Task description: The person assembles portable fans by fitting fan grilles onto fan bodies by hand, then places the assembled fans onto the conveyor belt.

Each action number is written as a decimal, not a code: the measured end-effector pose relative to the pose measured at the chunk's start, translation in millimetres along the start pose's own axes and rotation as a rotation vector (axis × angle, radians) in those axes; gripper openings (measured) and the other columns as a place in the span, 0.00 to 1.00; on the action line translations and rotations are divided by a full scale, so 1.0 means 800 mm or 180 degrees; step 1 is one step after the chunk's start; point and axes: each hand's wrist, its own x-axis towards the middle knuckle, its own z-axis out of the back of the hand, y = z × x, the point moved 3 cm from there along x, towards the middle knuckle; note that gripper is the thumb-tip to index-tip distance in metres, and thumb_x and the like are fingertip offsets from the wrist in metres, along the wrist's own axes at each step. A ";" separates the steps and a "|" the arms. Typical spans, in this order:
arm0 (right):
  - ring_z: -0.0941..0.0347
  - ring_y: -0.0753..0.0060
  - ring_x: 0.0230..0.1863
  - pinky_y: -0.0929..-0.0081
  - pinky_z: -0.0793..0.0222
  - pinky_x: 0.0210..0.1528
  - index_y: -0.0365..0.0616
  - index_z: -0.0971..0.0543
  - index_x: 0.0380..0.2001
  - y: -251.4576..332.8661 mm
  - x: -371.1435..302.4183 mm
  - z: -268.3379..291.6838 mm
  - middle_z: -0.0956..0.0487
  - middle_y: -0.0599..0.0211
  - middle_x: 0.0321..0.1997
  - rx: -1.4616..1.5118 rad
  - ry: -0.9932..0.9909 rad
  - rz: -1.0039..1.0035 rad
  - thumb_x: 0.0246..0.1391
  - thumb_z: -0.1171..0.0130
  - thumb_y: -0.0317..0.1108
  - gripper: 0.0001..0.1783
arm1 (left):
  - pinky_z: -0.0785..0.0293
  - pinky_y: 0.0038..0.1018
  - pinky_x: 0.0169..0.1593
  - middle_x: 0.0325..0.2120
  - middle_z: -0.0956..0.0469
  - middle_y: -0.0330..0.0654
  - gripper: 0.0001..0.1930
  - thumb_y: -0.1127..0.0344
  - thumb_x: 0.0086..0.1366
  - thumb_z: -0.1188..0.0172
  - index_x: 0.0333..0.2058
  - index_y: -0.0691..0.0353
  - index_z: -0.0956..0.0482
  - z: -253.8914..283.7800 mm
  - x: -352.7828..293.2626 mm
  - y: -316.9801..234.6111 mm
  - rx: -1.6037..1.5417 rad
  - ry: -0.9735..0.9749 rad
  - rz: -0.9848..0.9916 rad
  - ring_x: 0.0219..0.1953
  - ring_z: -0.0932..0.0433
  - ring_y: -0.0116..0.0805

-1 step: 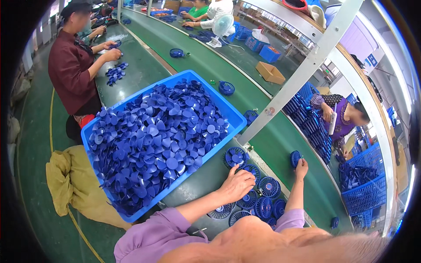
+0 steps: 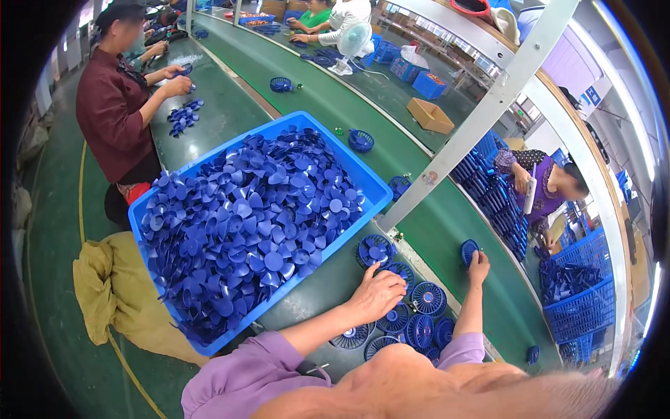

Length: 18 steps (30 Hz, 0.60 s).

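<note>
Over a group of round blue fan housings [image 2: 428,298] on the green bench, my left hand [image 2: 379,293] lies palm down with its fingers slightly bent and apart. Its fingertips reach the lower edge of a fan housing with blue blades [image 2: 375,250] set in it; I see nothing gripped there. My right hand [image 2: 479,268] stretches out above the green conveyor belt, its fingers closed on the edge of another blue fan housing [image 2: 470,251]. To the left of my hands, a big blue tub [image 2: 283,291] is heaped with loose blue fan blades [image 2: 244,216].
Several fan housings [image 2: 361,140] ride on the conveyor belt [image 2: 328,120]. A white metal post [image 2: 474,112] rises beside the belt. A person in dark red [image 2: 112,105] works at the far left, another in purple [image 2: 548,185] across the belt. A yellowish sack [image 2: 132,286] lies below the tub.
</note>
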 end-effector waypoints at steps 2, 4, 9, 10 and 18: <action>0.26 0.44 0.46 0.59 0.31 0.52 0.32 0.25 0.48 0.019 -0.008 -0.004 0.21 0.44 0.42 -0.0940 -0.0039 0.0823 0.51 0.36 0.49 0.31 | 0.50 0.53 0.64 0.43 0.24 0.35 0.06 0.64 0.61 0.41 0.35 0.56 0.19 -0.001 0.000 -0.001 -0.0048 -0.0047 0.0040 0.52 0.29 0.34; 0.33 0.37 0.56 0.54 0.35 0.58 0.35 0.28 0.53 0.039 -0.019 -0.012 0.28 0.37 0.52 -0.1107 0.0196 0.0383 0.44 0.32 0.56 0.41 | 0.47 0.51 0.63 0.43 0.24 0.35 0.06 0.65 0.61 0.42 0.35 0.56 0.19 0.002 -0.002 0.003 -0.0045 -0.0077 0.0135 0.52 0.29 0.35; 0.32 0.36 0.55 0.52 0.34 0.57 0.38 0.36 0.60 0.054 -0.026 -0.005 0.29 0.36 0.54 -0.1628 0.0473 0.0200 0.41 0.31 0.58 0.49 | 0.43 0.48 0.61 0.43 0.24 0.37 0.06 0.66 0.61 0.41 0.35 0.57 0.19 -0.004 -0.002 0.006 -0.0165 -0.0145 0.0077 0.51 0.29 0.36; 0.31 0.35 0.54 0.52 0.34 0.57 0.39 0.38 0.62 0.052 -0.024 -0.003 0.29 0.36 0.53 -0.1647 0.0538 0.0264 0.40 0.31 0.58 0.51 | 0.42 0.48 0.59 0.42 0.23 0.38 0.06 0.66 0.60 0.41 0.34 0.58 0.19 -0.002 -0.002 0.005 -0.0204 -0.0196 0.0015 0.50 0.29 0.37; 0.33 0.35 0.54 0.46 0.35 0.55 0.46 0.41 0.63 0.007 0.013 0.012 0.31 0.39 0.56 -0.1596 -0.0025 0.0427 0.45 0.34 0.57 0.48 | 0.38 0.42 0.57 0.40 0.23 0.38 0.05 0.68 0.59 0.40 0.34 0.59 0.19 0.002 0.003 0.010 -0.0214 -0.0339 -0.0044 0.47 0.27 0.38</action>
